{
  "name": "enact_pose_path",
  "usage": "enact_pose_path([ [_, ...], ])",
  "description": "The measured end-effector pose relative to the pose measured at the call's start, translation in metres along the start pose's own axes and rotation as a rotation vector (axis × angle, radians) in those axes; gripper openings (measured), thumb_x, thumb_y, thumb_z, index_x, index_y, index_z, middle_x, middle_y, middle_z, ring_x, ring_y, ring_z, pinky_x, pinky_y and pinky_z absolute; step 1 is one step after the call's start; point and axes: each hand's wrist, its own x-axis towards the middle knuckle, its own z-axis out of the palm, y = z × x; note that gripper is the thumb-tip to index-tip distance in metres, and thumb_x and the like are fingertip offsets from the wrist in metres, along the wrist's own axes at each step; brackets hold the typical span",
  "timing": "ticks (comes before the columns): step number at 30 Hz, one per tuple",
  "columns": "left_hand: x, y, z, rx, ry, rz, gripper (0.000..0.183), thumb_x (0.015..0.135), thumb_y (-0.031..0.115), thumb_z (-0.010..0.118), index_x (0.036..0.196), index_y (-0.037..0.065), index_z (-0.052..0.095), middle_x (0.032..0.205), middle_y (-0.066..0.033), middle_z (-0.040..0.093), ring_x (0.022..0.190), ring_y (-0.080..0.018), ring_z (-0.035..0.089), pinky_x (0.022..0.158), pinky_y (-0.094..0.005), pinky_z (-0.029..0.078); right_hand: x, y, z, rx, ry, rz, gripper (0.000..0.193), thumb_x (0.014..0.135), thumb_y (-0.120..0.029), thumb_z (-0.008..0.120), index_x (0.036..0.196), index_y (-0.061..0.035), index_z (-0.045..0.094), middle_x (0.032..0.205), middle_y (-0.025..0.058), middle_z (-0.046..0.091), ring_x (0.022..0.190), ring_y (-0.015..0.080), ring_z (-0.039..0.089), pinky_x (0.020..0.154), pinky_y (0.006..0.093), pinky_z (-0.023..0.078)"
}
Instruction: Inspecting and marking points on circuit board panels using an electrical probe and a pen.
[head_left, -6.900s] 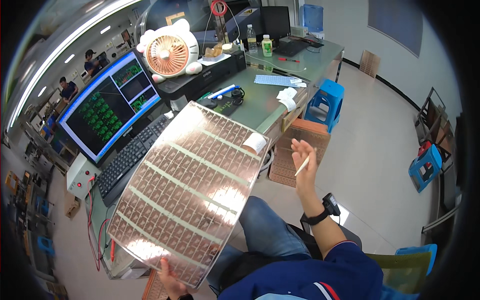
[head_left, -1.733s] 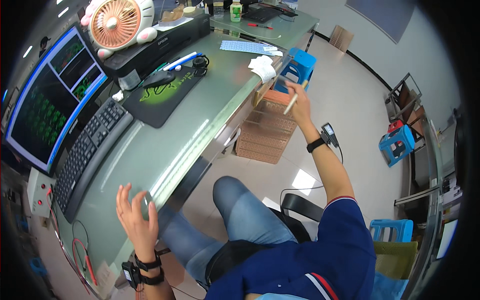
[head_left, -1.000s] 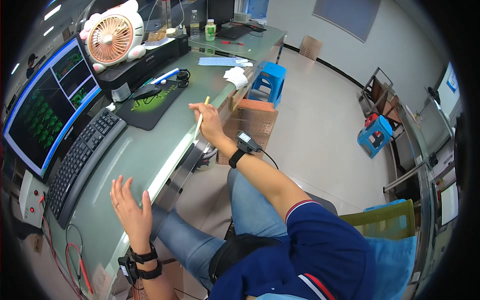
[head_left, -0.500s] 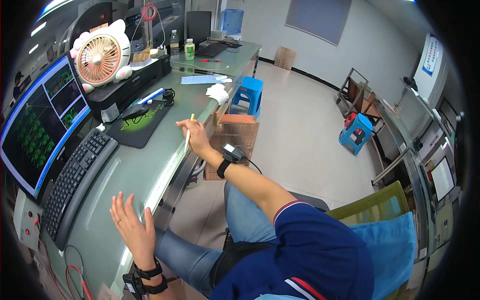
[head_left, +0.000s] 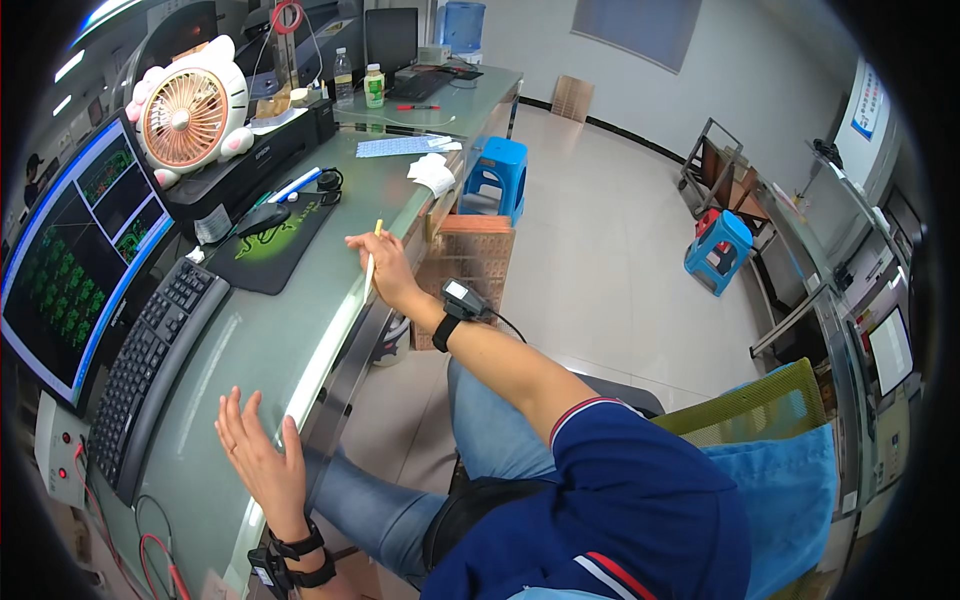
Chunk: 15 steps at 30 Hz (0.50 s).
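Note:
My right hand is closed around a thin white stick with a yellow upper end, perhaps a pen. It is held upright over the front edge of the green-topped desk. Nearer to me, my left hand has its fingers spread and holds nothing. The keyboard lies to its left. Beyond the keyboard, a mouse rests on a black and green mouse pad, left of my right hand.
A curved monitor stands at the left, with a printer and a fan behind. Crumpled white paper sits on the desk's edge. Blue stools, a cart and a side bench stand around the floor.
The whole view has shifted slightly. Both hands keep nearly the same pose, and the stick stays in my right hand.

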Motion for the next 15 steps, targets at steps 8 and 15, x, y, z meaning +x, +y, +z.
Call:
enact_pose_path([
  [8, 0.001, 0.001, 0.004, -0.020, 0.002, 0.005, 0.044, 0.088, 0.019, 0.063, 0.128, 0.003, 0.053, 0.145, -0.0176, 0.044, 0.140, -0.0362, 0.034, 0.119, -0.0499, 0.021, -0.002, 0.007, -0.011, -0.024, -0.115, 0.072, 0.020, 0.091, -0.003, 0.054, 0.107, -0.0101, 0.063, 0.101, 0.0068, 0.069, 0.101, 0.0287, 0.060, 0.098, 0.0427, 0.040],
  [15, 0.001, -0.002, 0.003, -0.014, 0.025, -0.031, 0.043, 0.089, 0.022, 0.064, 0.127, 0.005, 0.054, 0.145, -0.0167, 0.044, 0.141, -0.0352, 0.034, 0.120, -0.0490, 0.020, 0.001, 0.000, -0.008, -0.047, -0.075, -0.015, 0.013, 0.093, -0.007, 0.054, 0.104, -0.0095, 0.060, 0.102, 0.0084, 0.070, 0.097, 0.0299, 0.064, 0.097, 0.0448, 0.041],
])
